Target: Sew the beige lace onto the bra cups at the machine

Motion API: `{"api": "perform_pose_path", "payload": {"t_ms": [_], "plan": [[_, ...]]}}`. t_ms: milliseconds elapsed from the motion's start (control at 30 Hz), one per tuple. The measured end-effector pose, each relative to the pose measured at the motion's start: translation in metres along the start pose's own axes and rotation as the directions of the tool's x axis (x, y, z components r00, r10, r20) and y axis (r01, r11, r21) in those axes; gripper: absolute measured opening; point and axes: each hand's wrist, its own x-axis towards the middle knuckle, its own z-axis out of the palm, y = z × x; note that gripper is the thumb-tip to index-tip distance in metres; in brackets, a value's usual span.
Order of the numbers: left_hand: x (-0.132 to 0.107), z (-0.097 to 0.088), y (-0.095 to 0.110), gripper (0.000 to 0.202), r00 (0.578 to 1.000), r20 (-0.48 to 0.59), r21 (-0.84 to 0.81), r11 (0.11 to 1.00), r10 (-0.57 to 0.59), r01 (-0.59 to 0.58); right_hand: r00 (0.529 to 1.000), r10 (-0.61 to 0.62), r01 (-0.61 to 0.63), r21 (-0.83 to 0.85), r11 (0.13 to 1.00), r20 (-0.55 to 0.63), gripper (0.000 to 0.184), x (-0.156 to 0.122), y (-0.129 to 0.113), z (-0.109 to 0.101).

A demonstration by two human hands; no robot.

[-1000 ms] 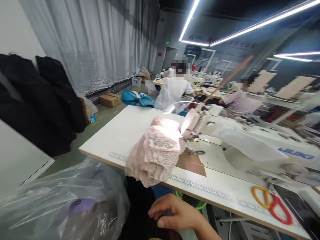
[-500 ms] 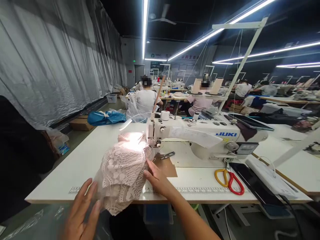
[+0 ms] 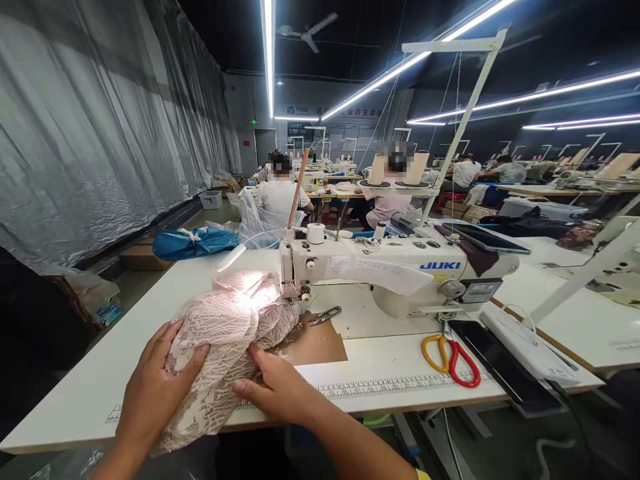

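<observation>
A bunched piece of pale pink lace fabric (image 3: 215, 360) lies at the left end of the sewing machine (image 3: 360, 267), its upper part brightly lit beside the needle area. My left hand (image 3: 160, 373) grips the fabric's left side, thumb on top and fingers along the far edge. On the right side, my right hand (image 3: 277, 387) has the lace between thumb and index finger; its other fingers are partly hidden. Thread snips (image 3: 325, 316) rest on the machine bed at the edge of a brown card (image 3: 320, 345). The fabric's lower end hangs at the table's front edge.
Scissors with yellow and red handles (image 3: 451, 360) lie to the right, next to a dark phone (image 3: 505, 367) and a white power strip (image 3: 530, 343). A printed ruler (image 3: 380, 387) runs along the table front. Blue bundle (image 3: 195, 242) behind; people sit at machines farther off.
My left hand has come up from beside the lace and taken hold of its left side. The lace has shifted left and spread, with my right hand moving along; the view has turned slightly right.
</observation>
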Motion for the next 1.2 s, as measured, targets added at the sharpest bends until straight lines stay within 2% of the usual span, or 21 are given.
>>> {"api": "perform_pose_path", "payload": {"t_ms": [67,167,200,267,367,567,667,767,867,933,1000,1067,1133,1200], "plan": [[0.000,-0.001,0.001,0.067,1.000,0.012,0.000,1.000,-0.001,0.001,0.993,0.089,-0.099,-0.133,0.986,-0.079,0.047,-0.001,0.005,-0.011],[-0.002,-0.003,0.006,0.069,0.999,0.025,-0.002,1.000,-0.021,0.022,0.946,0.206,-0.275,-0.282,0.919,-0.251,0.053,0.001,0.014,-0.027],[-0.003,-0.004,0.008,0.069,0.999,0.032,0.004,0.999,-0.033,0.033,0.935,0.244,-0.319,-0.306,0.897,-0.259,0.057,0.002,0.017,-0.031],[-0.003,-0.005,0.010,0.067,0.997,0.051,0.024,0.998,-0.052,0.051,0.930,0.311,-0.362,-0.338,0.869,-0.196,0.060,0.007,0.020,-0.035],[0.002,-0.005,0.006,0.065,0.997,0.070,0.042,0.999,-0.035,0.032,0.939,0.331,-0.340,-0.387,0.857,-0.092,0.055,0.016,0.021,-0.031],[0.018,-0.004,-0.013,0.066,0.997,0.082,0.022,1.000,-0.010,0.008,0.970,0.230,-0.236,-0.503,0.831,-0.075,0.049,0.027,0.022,-0.020],[0.022,-0.006,-0.015,0.066,0.997,0.075,0.027,0.999,-0.024,0.022,0.966,0.236,-0.257,-0.537,0.804,-0.108,0.042,0.030,0.017,-0.023],[0.023,-0.007,-0.016,0.066,0.997,0.077,0.037,0.999,-0.001,-0.002,0.955,0.183,-0.285,-0.547,0.787,-0.234,0.033,0.038,0.005,-0.023],[0.024,-0.007,-0.016,0.068,0.997,0.070,0.026,1.000,0.012,-0.014,0.939,-0.038,-0.170,-0.559,0.812,-0.341,0.041,0.064,-0.007,-0.015],[0.024,-0.007,-0.015,0.068,0.998,0.064,0.024,1.000,0.005,-0.007,0.922,-0.118,-0.110,-0.542,0.833,-0.369,0.052,0.092,-0.013,-0.010],[0.023,-0.007,-0.013,0.069,0.998,0.066,0.034,0.999,-0.006,0.004,0.905,-0.084,-0.142,-0.482,0.864,-0.416,0.056,0.125,-0.017,-0.011],[0.022,-0.007,-0.009,0.070,0.997,0.073,0.047,0.999,-0.015,0.012,0.876,0.017,-0.239,-0.403,0.883,-0.483,0.053,0.153,-0.016,-0.017],[0.022,-0.009,-0.007,0.074,0.996,0.084,0.060,0.998,-0.038,0.033,0.838,0.104,-0.330,-0.345,0.879,-0.536,0.049,0.172,-0.010,-0.026],[0.024,-0.011,-0.008,0.083,0.992,0.098,0.084,0.994,-0.084,0.076,0.808,0.200,-0.410,-0.284,0.867,-0.554,0.048,0.180,0.001,-0.033]]}}
